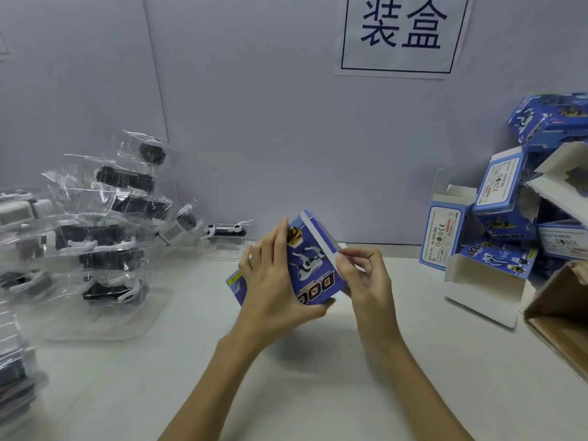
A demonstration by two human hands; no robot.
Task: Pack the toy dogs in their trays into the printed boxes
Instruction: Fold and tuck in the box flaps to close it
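- Table (318, 377): white top, nearest to me; both my forearms reach in across it from the lower edge.
- Left hand (270, 294): I have it wrapped round the left side of the blue printed box, fingers straight up along the front panel, thumb under the lower edge.
- Right hand (366, 275): I pinch the white edge at the box's right end between thumb and curled fingers (346, 265).
- Blue printed box (313, 265): held between both hands above the table, centre of view, tilted; the word "DOG" and a white dog picture read upside down. I cannot tell whether a tray is inside.
- Brown carton (560, 316): right edge, open, only a corner in view.
- Pile of printed boxes (506, 198): right side, heaped at angles, several with white flaps open.
- Stack of clear trays (108, 218): left side, leaning, each holding a black-and-white toy dog; more trays blur off the left edge.
- Single toy dog in tray (227, 232): stands alone by the wall, beyond my left hand.
- Wall sign (401, 33): white sheet with two dark printed characters, fixed to the pale back wall.
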